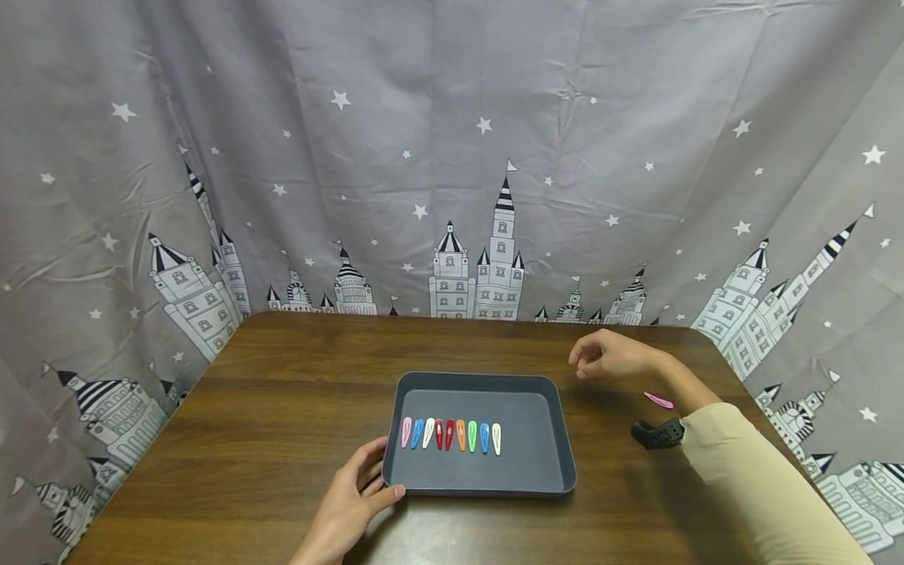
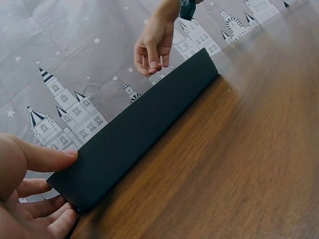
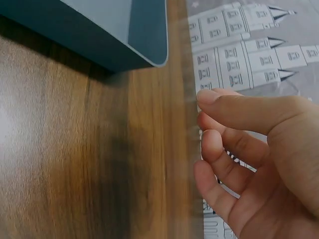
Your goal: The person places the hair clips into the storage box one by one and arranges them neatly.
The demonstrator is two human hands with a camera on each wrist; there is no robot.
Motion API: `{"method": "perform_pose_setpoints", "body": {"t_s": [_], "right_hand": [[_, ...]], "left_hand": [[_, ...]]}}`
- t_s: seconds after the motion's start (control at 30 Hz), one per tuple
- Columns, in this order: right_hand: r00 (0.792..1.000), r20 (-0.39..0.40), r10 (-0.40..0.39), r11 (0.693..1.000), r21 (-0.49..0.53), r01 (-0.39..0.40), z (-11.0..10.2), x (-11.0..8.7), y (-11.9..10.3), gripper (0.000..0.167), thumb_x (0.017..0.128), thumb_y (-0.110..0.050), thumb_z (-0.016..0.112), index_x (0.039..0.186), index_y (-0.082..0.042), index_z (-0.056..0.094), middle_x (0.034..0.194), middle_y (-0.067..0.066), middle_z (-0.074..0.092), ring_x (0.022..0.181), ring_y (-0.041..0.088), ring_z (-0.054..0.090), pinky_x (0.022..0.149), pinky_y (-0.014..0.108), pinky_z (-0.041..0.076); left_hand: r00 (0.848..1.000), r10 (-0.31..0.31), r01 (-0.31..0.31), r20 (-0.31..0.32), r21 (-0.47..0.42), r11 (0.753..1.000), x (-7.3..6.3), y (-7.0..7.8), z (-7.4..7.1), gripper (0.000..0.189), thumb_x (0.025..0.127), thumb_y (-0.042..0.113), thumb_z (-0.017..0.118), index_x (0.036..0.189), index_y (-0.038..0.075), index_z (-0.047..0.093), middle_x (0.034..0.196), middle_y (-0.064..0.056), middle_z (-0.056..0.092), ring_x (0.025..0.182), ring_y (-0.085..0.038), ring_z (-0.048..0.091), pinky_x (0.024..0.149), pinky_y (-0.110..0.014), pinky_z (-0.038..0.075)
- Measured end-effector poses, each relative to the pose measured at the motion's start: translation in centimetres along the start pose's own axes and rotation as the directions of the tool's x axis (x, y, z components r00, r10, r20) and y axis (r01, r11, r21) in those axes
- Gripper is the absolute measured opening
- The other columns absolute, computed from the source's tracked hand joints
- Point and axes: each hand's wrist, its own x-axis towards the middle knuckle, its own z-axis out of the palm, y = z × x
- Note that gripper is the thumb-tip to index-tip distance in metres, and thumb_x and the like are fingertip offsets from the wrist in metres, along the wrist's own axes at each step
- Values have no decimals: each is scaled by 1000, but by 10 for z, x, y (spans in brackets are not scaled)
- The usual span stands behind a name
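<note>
A dark grey rectangular tray lies on the table. In its left and middle part, several snap hair clips stand side by side in a row: pink, blue, cream, red, orange, green and others. My left hand grips the tray's near left corner; in the left wrist view the thumb presses its outer wall. Beyond the tray's right side, my right hand hovers above the table, fingers loosely bent, with nothing visible between them. One more pink hair clip lies on the table beneath the right forearm.
The brown wooden table extends around the tray. A grey curtain printed with castles and stars hangs behind it and at both sides. A black wrist device is at the right sleeve's cuff.
</note>
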Motion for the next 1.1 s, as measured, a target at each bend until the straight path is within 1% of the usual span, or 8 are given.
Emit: {"method": "perform_pose_setpoints", "body": {"t_s": [0.1,0.17,0.37,0.6,0.67,0.9,1.1], "right_hand": [[999,-21,40,998,40,-39,-1,-5,4,18,91,-2,74,107,3,68,84,4,65,81,20,60,71,29,51],[998,-27,52,997,58,-50,0,-7,6,18,92,-2,74,108,4,67,85,4,65,81,19,60,71,29,51],[999,-45,27,998,58,-24,-1,-12,15,18,92,0,73,108,7,67,90,5,69,85,20,63,75,30,55],[993,-94,77,995,65,-71,-9,-26,24,18,93,0,72,109,7,67,93,7,69,86,21,61,76,34,54],[991,-101,88,994,72,-81,-11,-30,29,20,93,0,72,110,8,66,93,7,69,87,21,62,77,36,55],[986,-121,118,990,91,-108,-17,-41,42,21,94,1,69,112,12,65,97,18,70,91,21,66,78,28,56],[978,-156,137,990,62,-129,-20,-50,51,22,94,-1,70,112,11,66,97,13,71,89,20,63,76,29,55]], "left_hand": [[1000,6,-6,2,-2,1000,0,0,1,73,85,-8,78,149,-5,45,146,-32,50,134,-47,49,106,-48,49],[1000,10,-10,1,-3,1000,0,-1,0,72,85,-8,78,149,-5,45,146,-32,50,134,-46,49,106,-47,50],[1000,30,-30,-1,2,1000,0,-3,-2,73,85,-9,77,150,-6,44,146,-33,49,134,-47,49,106,-47,50],[1000,-13,13,5,-15,1000,-1,-1,0,75,85,-7,78,151,-4,43,147,-34,47,135,-48,47,105,-47,50],[1000,-11,11,5,-16,1000,-1,-1,0,75,85,-7,78,151,-3,43,147,-34,47,135,-48,47,105,-47,50],[1000,-4,4,3,-10,1000,-1,-1,0,74,85,-7,78,151,-4,44,147,-34,47,135,-48,47,106,-49,50],[1000,-5,5,7,-3,1000,0,0,0,74,85,-6,78,151,-3,45,147,-33,48,135,-48,47,107,-50,49]]}}
